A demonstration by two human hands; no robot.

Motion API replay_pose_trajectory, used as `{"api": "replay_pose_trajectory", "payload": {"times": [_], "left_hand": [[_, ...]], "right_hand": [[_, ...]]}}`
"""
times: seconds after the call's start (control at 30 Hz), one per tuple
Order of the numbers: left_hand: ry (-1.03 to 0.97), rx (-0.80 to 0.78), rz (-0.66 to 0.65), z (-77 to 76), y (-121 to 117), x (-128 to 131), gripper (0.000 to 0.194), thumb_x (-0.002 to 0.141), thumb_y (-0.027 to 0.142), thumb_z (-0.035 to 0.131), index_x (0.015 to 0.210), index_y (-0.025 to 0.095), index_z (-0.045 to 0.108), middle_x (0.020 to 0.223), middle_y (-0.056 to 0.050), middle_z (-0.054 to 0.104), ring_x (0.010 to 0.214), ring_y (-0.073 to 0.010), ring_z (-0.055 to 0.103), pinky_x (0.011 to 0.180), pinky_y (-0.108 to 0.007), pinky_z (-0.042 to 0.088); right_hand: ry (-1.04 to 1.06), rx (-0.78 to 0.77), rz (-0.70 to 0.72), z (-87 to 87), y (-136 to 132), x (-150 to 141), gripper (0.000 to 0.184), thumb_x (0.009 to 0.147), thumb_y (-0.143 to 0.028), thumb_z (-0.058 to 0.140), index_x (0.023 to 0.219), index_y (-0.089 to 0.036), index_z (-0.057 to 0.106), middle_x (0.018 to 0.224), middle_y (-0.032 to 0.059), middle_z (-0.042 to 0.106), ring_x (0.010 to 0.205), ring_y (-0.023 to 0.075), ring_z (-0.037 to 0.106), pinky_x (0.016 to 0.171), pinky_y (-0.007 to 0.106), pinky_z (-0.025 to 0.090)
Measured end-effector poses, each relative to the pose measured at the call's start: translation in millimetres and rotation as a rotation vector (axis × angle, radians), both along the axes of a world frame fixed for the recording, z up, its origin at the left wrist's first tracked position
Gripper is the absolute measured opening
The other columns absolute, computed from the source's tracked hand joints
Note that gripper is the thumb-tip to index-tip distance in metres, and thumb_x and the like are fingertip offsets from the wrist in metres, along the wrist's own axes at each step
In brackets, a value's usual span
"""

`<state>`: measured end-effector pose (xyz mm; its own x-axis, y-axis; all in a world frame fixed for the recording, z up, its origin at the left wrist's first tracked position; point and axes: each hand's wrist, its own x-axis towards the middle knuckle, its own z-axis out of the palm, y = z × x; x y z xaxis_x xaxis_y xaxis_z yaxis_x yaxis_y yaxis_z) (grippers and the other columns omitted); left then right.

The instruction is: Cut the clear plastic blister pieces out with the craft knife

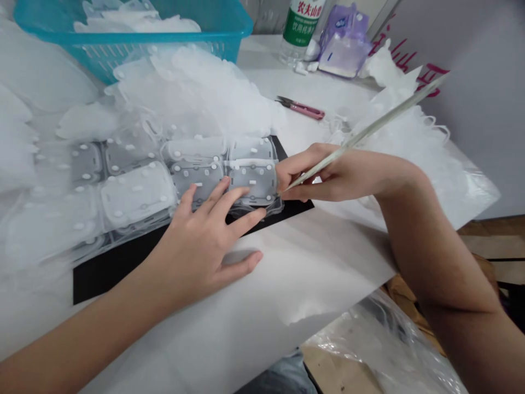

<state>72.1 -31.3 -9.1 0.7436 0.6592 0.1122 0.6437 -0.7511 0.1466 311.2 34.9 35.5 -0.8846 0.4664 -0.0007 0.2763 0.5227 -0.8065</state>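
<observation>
My left hand (213, 230) lies flat with fingers spread, its fingertips on a translucent moulded sheet (252, 178) of rounded rectangular pieces with small white studs. My right hand (315, 172) is closed at the right edge of that sheet. Fingers and thumb pinch there, and a long thin pale stick (369, 128) slants from them up to the right. Whether the fingertips also grip the sheet's edge is hidden. Beneath the stacked sheets shows a black mat (118, 268).
Behind the sheets rises a heap of whitish translucent pieces (192, 93), against a teal basket (135, 37) holding more. Pink-handled thread snips (301, 107), a water bottle (301, 30) and a purple tissue pack (344, 41) stand or lie further back. Another white pile (414, 148) is at right.
</observation>
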Motion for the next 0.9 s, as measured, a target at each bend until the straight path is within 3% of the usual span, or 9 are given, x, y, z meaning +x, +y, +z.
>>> {"api": "replay_pose_trajectory", "payload": {"times": [0.4, 0.6, 0.7, 0.8, 0.9], "left_hand": [[0.006, -0.006, -0.008, -0.9, 1, -1, 0.047, 0.09, 0.047, 0.041, 0.127, 0.023, 0.055, 0.142, -0.017, 0.044, 0.137, -0.0396, 0.033, 0.101, -0.067, 0.029], [-0.012, 0.009, -0.009, -1.7, -1, -2, 0.047, 0.089, 0.047, 0.043, 0.128, 0.024, 0.055, 0.14, -0.016, 0.047, 0.136, -0.0393, 0.034, 0.1, -0.067, 0.031], [-0.091, 0.108, 0.066, 0.6, -2, -4, 0.041, 0.089, 0.043, 0.046, 0.12, 0.02, 0.061, 0.129, -0.016, 0.057, 0.125, -0.0361, 0.05, 0.1, -0.061, 0.035], [-0.183, 0.217, 0.189, 2.6, -1, -7, 0.025, 0.088, 0.035, 0.05, 0.095, 0.019, 0.069, 0.105, -0.01, 0.069, 0.1, -0.029, 0.064, 0.093, -0.051, 0.043], [-0.208, 0.207, 0.111, 1.8, 2, -9, 0.02, 0.087, 0.032, 0.053, 0.089, 0.018, 0.068, 0.093, -0.006, 0.071, 0.088, -0.0236, 0.065, 0.079, -0.04, 0.049]], "right_hand": [[0.018, -0.1, -0.035, -5.1, 2, -1, 0.014, 0.089, -0.009, 0.052, 0.076, -0.014, 0.053, 0.069, -0.0043, 0.05, 0.059, 0.0016, 0.047, 0.048, 0.011, 0.036], [0.103, -0.086, -0.212, -7.1, -1, -4, 0.012, 0.086, -0.011, 0.057, 0.075, -0.015, 0.053, 0.067, -0.0044, 0.055, 0.057, 0.0032, 0.053, 0.048, 0.014, 0.04], [0.231, -0.034, -0.325, -12.9, -1, -8, 0.01, 0.084, -0.011, 0.06, 0.077, -0.015, 0.054, 0.066, -0.0041, 0.056, 0.055, 0.0044, 0.053, 0.046, 0.017, 0.039], [0.324, -0.009, -0.431, -17.3, -1, -10, 0.012, 0.083, -0.012, 0.061, 0.076, -0.017, 0.053, 0.065, -0.0031, 0.056, 0.054, 0.0062, 0.052, 0.045, 0.02, 0.039], [0.347, 0.01, -0.512, -17.1, -4, -12, 0.015, 0.082, -0.015, 0.063, 0.073, -0.019, 0.052, 0.064, -0.003, 0.054, 0.053, 0.007, 0.05, 0.045, 0.022, 0.038]]}}
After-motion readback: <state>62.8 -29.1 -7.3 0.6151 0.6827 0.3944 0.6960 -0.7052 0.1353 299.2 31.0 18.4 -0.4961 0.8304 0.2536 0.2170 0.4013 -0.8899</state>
